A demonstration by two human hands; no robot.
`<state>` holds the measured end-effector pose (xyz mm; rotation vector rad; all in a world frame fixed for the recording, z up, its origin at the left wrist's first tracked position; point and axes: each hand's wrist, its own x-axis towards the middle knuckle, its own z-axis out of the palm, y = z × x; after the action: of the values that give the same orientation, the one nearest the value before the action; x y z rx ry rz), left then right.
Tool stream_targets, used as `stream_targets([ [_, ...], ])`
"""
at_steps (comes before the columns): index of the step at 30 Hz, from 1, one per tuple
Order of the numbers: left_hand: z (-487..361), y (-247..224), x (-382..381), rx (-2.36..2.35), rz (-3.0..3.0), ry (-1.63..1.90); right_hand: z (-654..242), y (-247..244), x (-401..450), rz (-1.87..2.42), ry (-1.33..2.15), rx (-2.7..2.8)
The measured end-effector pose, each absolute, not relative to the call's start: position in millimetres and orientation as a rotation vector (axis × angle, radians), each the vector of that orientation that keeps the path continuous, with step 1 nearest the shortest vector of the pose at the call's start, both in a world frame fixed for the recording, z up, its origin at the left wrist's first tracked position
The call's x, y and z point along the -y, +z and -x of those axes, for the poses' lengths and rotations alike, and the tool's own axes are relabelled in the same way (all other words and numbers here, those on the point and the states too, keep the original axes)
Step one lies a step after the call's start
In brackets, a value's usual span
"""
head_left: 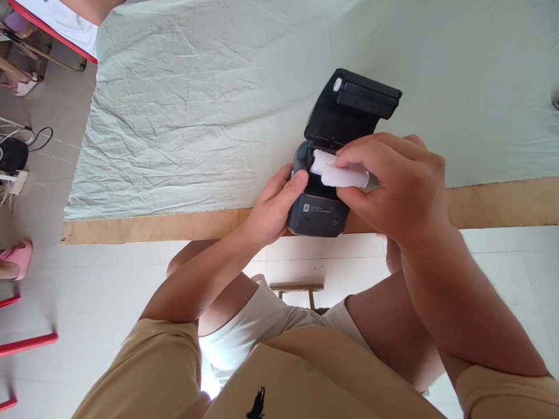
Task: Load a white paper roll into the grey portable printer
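A dark grey portable label printer [318, 218] is at the table's near edge, its hinged lid [356, 107] swung up and back. My left hand [279, 198] grips the printer's left side, the thumb lying over the rim of the paper bay. Between the thumb and fingers of my right hand [397, 180] is a white paper roll [345, 176], held at the open bay. Another white piece, perhaps part of the same roll, shows just behind it. My right fingers hide the right side of the bay.
A pale green cloth [196, 116] covers the table, with a bare wooden strip [152, 228] along its front edge. Another person's arm [94, 9] reaches in at the top left. Cables and a black object [13, 154] lie on the left floor.
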<state>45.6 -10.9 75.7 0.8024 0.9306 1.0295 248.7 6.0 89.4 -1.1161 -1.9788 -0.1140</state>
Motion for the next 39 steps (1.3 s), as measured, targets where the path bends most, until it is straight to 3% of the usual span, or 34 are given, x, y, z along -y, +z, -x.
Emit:
stream_targets([
  [5,-45.3,73.3,10.8,-0.938,-0.785,1.015,-255.5,90.2,-9.9,1.120,-0.168,2.024],
  [16,-38.6,66.2,13.9,-0.911,-0.895,1.084,-254.2,95.9,10.5,0.907,0.193,2.098],
  [23,-36.6,59.3,14.3,-0.906,-0.947,1.075,-262.8,91.1,-4.3,1.048,0.028,1.770],
  [30,-34.7,58.6,12.7,-0.933,-0.918,1.060,-251.3,82.9,4.3,0.927,0.222,1.470],
  [39,-38.8,68.1,14.1,-0.878,-0.867,1.093,-252.4,48.4,1.1,1.038,0.610,1.613],
])
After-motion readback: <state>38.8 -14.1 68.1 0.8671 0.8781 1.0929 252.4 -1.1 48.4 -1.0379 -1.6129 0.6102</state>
